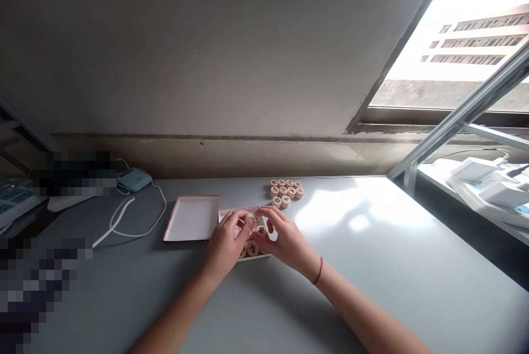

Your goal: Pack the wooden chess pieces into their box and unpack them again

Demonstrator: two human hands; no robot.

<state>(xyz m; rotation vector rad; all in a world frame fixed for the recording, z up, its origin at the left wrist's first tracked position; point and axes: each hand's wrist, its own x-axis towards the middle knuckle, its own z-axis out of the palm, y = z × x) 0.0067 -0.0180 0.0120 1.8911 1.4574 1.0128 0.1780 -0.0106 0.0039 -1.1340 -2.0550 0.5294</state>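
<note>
A small white box [231, 214] lies on the grey table [372, 255], with round wooden chess pieces [253, 248] inside it. Its lid [192, 217] rests open side up just to the left. My left hand [226, 244] is curled over the box's left part, fingertips pinched at a piece. My right hand [285, 238] reaches in from the right, fingers bent over a piece [261, 230] in the box. Both hands meet over the box. A cluster of several more chess pieces [286, 191] sits on the table behind the box.
A light blue device [134, 179] with a white cable [136, 216] lies at the back left. A wall runs behind the table. White boxes [479, 175] sit on a ledge at the right, beyond a window frame [458, 117].
</note>
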